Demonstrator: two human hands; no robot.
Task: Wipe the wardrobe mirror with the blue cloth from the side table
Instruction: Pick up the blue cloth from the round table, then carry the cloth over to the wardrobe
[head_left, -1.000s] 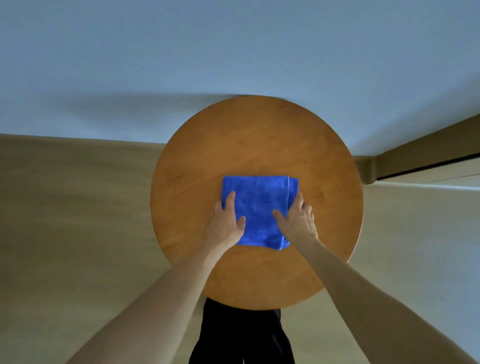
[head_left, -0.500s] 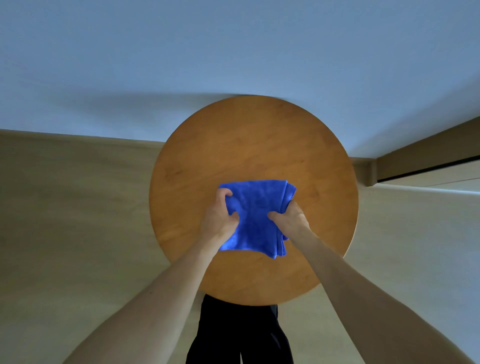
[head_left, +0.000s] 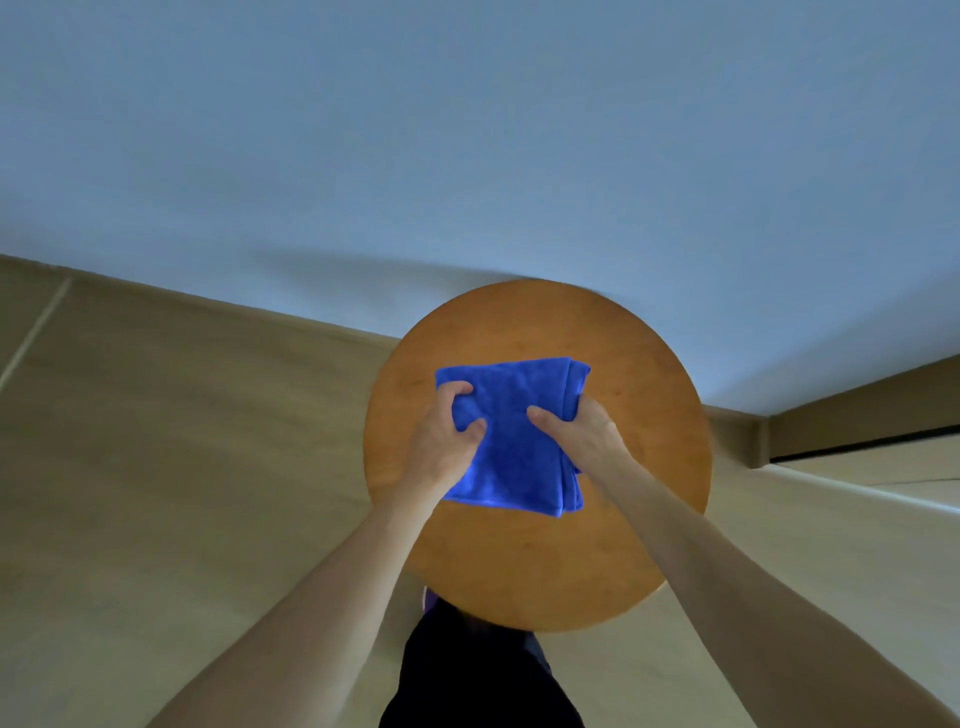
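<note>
A folded blue cloth (head_left: 514, 431) is held over the round wooden side table (head_left: 649, 467). My left hand (head_left: 447, 436) grips its left edge, with the thumb and fingers curled into the fabric. My right hand (head_left: 582, 436) pinches the right edge, with the thumb on top. The cloth's lower part hangs loose between my wrists. No mirror is in view.
The table stands against a pale blue wall (head_left: 467, 156). Beige floor (head_left: 156, 441) lies to the left and right. A wooden skirting and a dark gap (head_left: 857, 441) run along the right. My dark trousers (head_left: 478, 675) show below the table's near edge.
Both hands went from lying flat on the cloth to curling into it and gripping it. The cloth now looks raised off the table top. The view has tilted up toward the wall.
</note>
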